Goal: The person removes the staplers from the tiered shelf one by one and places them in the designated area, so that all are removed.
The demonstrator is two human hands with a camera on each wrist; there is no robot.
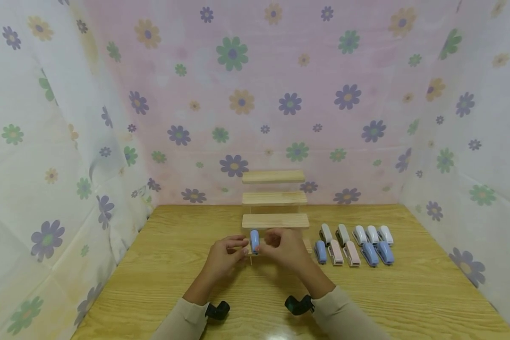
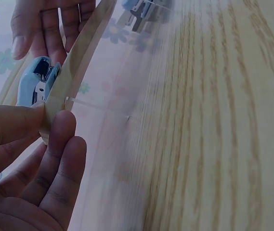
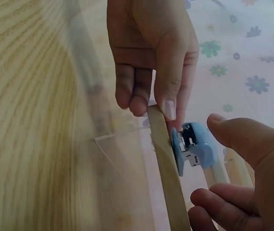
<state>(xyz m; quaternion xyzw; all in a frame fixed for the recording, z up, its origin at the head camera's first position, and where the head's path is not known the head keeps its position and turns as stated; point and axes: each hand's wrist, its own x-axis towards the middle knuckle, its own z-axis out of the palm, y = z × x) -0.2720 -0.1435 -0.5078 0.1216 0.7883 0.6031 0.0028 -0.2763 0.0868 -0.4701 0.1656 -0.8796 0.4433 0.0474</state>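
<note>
A small light-blue stapler point(image 1: 254, 241) sits at the left end of the lowest wooden shelf point(image 3: 168, 178) of a stepped stand. In the left wrist view, my left hand point(image 2: 35, 159) pinches the end of that shelf, thumb on the stapler's side and fingertips on the other face. My right hand point(image 1: 286, 248) is beside the stapler. The right wrist view shows its thumb and fingers point(image 3: 223, 207) spread around the blue stapler point(image 3: 202, 149), apart from it. Part of the lowest shelf is hidden behind my right hand in the head view.
Three upper wooden shelves point(image 1: 276, 220) rise in steps behind my hands. To the right, several small staplers stand in two rows, among them a grey one point(image 1: 326, 233), a white one point(image 1: 385, 234), a pink one point(image 1: 335, 251) and a blue one point(image 1: 369, 253). Flowered cloth surrounds the wooden table point(image 1: 187, 231).
</note>
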